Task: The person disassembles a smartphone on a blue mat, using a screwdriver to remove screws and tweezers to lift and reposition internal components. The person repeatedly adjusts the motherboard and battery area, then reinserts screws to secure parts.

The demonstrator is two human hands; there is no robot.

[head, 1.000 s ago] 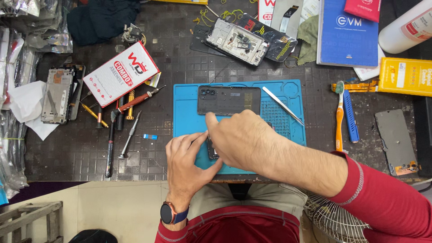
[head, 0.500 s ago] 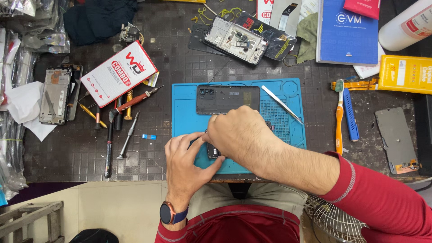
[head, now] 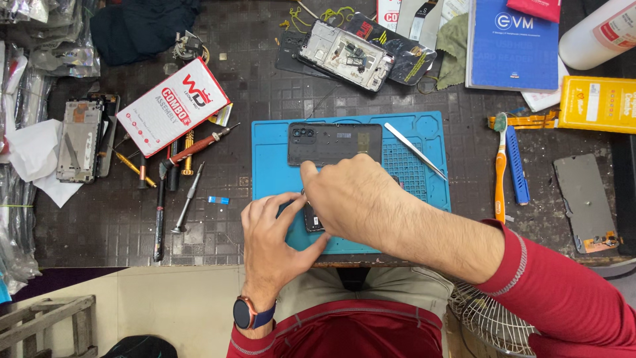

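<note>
Both hands meet over the near edge of the blue silicone work mat (head: pixel 271 166), which lies at the middle of the dark tiled desk (head: pixel 99 225). Between them sits a small dark phone part (head: pixel 312 217), only a sliver of it showing. The left hand (head: pixel 275 242) curls its fingers (head: pixel 286 207) in from the left so that they touch the part's left side. The right hand (head: pixel 351 199) lies across the part from the right and covers most of it; its fingers are bent down over the part, but whether they pinch it cannot be told. Just beyond the hands, a black phone back cover with a camera cluster (head: pixel 334 142) lies flat on the mat, with silver metal tweezers (head: pixel 416 151) slanting beside it.
</note>
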